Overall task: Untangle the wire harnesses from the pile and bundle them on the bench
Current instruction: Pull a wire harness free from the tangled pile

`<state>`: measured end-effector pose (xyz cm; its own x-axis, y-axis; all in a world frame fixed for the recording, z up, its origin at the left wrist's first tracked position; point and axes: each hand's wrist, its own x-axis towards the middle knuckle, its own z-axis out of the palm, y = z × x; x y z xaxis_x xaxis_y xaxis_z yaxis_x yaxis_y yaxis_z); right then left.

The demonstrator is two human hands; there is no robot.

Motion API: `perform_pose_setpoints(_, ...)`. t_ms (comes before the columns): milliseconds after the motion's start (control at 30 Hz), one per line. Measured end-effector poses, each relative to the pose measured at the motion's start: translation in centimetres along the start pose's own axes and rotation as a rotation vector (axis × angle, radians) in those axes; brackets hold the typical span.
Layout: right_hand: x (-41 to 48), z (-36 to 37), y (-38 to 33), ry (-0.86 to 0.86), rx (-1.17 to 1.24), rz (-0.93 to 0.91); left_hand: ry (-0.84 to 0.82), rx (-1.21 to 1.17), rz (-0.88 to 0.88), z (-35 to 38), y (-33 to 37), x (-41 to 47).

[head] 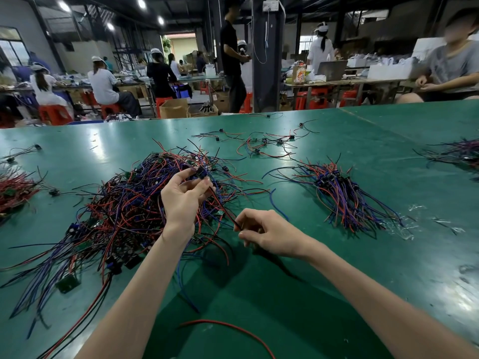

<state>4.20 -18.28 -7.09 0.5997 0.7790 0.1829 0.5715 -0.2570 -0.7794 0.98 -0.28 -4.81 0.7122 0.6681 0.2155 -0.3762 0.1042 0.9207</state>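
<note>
A big tangled pile of red, blue and black wire harnesses with small green boards lies on the green bench, left of centre. My left hand is raised over the pile and pinches the black connector end of one harness. Its red and black wires run down to my right hand, which pinches them just above the bench. A sorted bundle of harnesses lies to the right, wires fanned toward me.
Several loose harnesses are scattered at the far middle. More wire heaps sit at the left edge and the far right edge. A single red wire lies near me. Clear plastic scraps lie right. A seated person works across the bench.
</note>
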Motion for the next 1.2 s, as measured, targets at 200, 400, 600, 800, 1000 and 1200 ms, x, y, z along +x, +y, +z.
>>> perform_pose_setpoints(200,-0.3,1.2,-1.3,0.048,0.06,-0.17,-0.02,0.039,0.045,-0.1,-0.6,-0.1)
perform_pose_setpoints(400,-0.5,1.1,-1.5,0.101,0.13,-0.223,-0.064,0.194,0.123,0.4,-2.2,-0.8)
perform_pose_setpoints(600,-0.5,1.3,-1.3,0.031,0.129,-0.147,-0.03,0.203,0.06,0.6,-2.6,-0.9)
perform_pose_setpoints(800,-0.1,1.5,-0.9,-0.068,0.38,0.136,0.048,-0.086,-0.073,0.4,-1.4,-0.5)
perform_pose_setpoints(1000,0.5,0.7,-0.1,0.039,0.673,0.412,0.022,-0.2,-0.141,0.5,-0.7,-0.5)
perform_pose_setpoints(1200,0.3,0.7,0.2,0.02,0.574,0.304,0.018,-0.319,-0.267,0.2,-0.2,-0.2)
